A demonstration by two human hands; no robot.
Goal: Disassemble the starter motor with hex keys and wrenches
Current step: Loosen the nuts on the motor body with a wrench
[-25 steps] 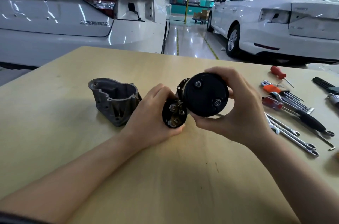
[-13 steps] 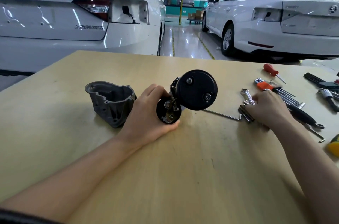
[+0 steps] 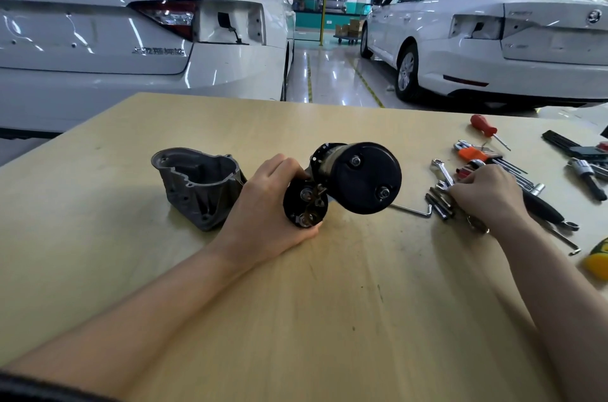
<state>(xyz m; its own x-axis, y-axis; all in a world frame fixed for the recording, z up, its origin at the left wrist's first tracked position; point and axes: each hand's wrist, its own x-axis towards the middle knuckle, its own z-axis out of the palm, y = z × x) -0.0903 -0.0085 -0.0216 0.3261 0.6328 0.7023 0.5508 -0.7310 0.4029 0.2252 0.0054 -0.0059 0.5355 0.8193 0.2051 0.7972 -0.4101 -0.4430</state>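
Note:
The black starter motor (image 3: 362, 179) is tipped up off the wooden table (image 3: 296, 319), its round end cap with two nuts facing me. My left hand (image 3: 266, 207) grips the smaller solenoid cylinder (image 3: 306, 204) attached beside it. The grey cast nose housing (image 3: 200, 184) lies detached to the left. My right hand (image 3: 487, 194) rests, fingers curled, on a cluster of wrenches (image 3: 442, 178) and sockets at the right; what it grips is hidden under the fingers. A bent hex key (image 3: 414, 209) lies between the motor and that hand.
More tools lie at the right: a red-handled screwdriver (image 3: 483, 126), an orange hex key set (image 3: 473, 155), a black-handled tool (image 3: 543, 207), a ratchet (image 3: 589, 176). A yellow object (image 3: 598, 257) is at the right edge. Two white cars stand beyond the table.
My right hand let go of the motor's end cap and moved right onto the wrenches. The left hand keeps holding the motor, which stays tilted up.

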